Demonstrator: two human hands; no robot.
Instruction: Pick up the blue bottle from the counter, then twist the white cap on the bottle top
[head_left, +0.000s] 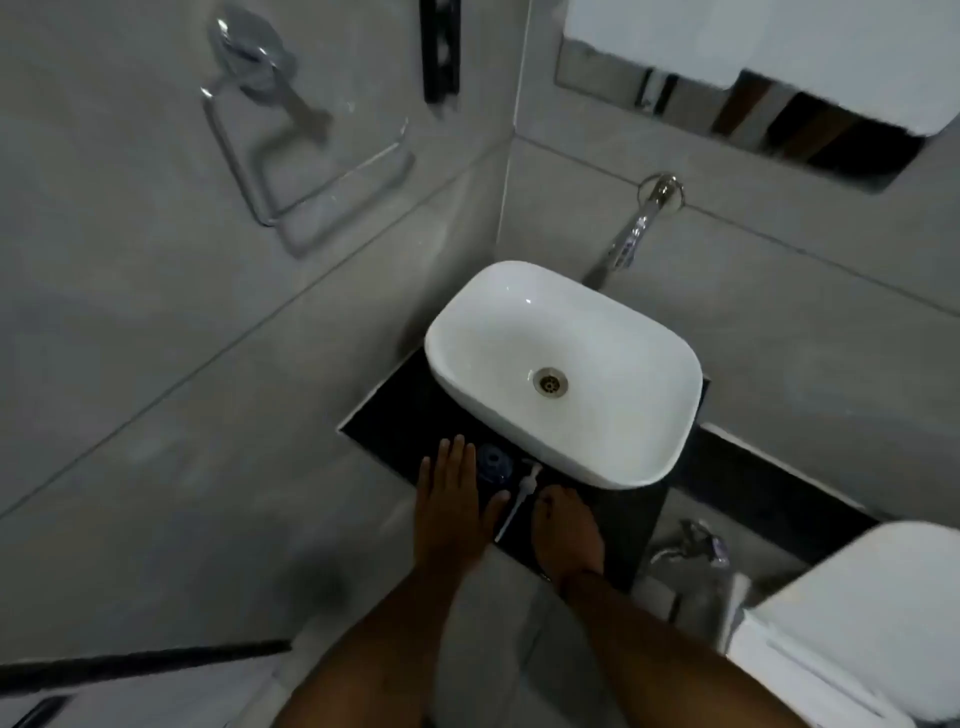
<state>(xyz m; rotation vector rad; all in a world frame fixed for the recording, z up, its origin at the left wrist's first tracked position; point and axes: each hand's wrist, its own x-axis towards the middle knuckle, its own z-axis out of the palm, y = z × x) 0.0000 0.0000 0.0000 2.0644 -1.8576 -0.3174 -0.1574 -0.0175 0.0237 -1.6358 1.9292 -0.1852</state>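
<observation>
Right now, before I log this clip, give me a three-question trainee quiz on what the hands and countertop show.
1. True or false: the left hand lies flat, fingers straight, on the black counter.
2. Which thing lies between the two hands? A) a toothbrush B) the white pump head with its tube C) a razor
3. Fill in: the blue-capped bottle stands between the left hand and the white ____.

Key
1. True.
2. B; it lies loose on the counter, and the right hand is beside it with fingers curled; whether they pinch it cannot be told.
3. Basin.
</observation>
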